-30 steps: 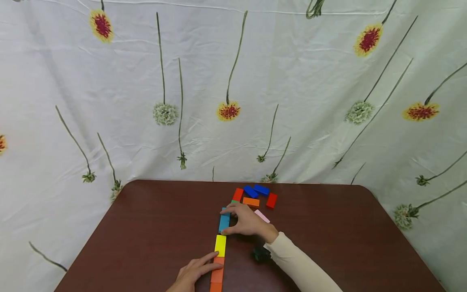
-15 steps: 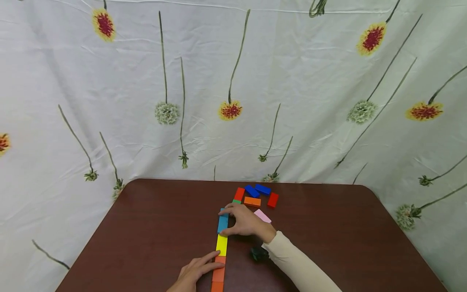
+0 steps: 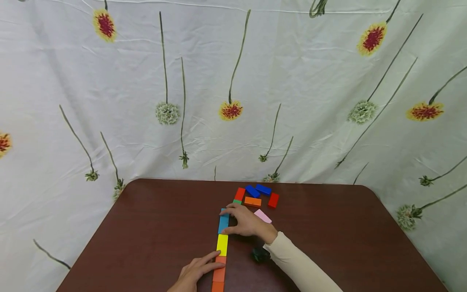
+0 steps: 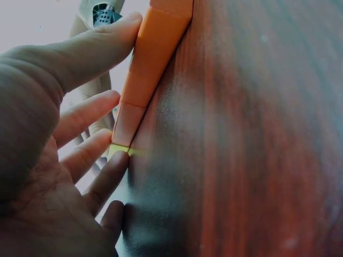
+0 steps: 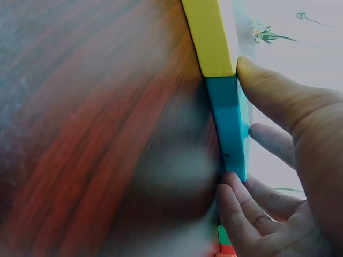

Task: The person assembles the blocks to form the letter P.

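A row of flat rectangular blocks runs along the table. My right hand [image 3: 247,221] holds a light-blue block [image 3: 223,224] lengthwise, thumb at its near end and fingers at its far end. The near end meets a yellow block [image 3: 222,245]; in the right wrist view the blue block [image 5: 227,123] and yellow block [image 5: 213,37] touch end to end. My left hand [image 3: 192,272] rests with loosely extended fingers against the yellow block and a light-orange block [image 3: 219,268]. In the left wrist view the thumb touches an orange block [image 4: 153,53] nearer me.
Beyond the right hand lie a red block [image 3: 239,194], a partly covered green block [image 3: 237,201], an orange block [image 3: 253,202], two dark-blue blocks [image 3: 263,189], another red block [image 3: 273,200] and a pink block [image 3: 263,216]. A dark object [image 3: 260,254] sits by the right sleeve. A flowered cloth [image 3: 204,81] hangs behind the table.
A small gap between the light-blue and yellow blocks has closed, as my right hand brought the blue one against the yellow. My left hand has stayed in place.
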`<state>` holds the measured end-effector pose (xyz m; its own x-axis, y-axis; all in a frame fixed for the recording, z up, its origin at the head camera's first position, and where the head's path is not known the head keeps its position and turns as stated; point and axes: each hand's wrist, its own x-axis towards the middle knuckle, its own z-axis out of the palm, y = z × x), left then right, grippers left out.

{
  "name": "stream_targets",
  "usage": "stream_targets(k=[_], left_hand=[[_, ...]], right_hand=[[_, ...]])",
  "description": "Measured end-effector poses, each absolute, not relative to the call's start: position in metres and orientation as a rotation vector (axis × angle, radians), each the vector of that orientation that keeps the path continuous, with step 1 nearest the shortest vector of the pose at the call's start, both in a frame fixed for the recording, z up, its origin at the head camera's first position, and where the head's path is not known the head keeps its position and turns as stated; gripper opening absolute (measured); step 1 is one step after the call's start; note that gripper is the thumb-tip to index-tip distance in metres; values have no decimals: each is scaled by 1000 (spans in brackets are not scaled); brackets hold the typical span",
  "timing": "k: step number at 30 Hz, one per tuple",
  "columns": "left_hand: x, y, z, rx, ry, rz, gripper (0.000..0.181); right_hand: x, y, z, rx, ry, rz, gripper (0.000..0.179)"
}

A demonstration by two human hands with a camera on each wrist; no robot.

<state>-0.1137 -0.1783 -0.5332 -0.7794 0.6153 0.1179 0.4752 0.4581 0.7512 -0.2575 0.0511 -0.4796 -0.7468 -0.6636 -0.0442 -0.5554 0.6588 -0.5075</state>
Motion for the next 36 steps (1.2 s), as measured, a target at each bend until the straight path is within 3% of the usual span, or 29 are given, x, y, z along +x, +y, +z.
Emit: stream_targets(k=[28,36], left_hand=[[-110,-177,-531,961,2578,1229,60],[-110,-176,-530,924,2566,1253,61]], right_hand=[[-257,58,-476,-1012,2602,-734,55],[-265,79,-470,-1052,2634,-896,47]])
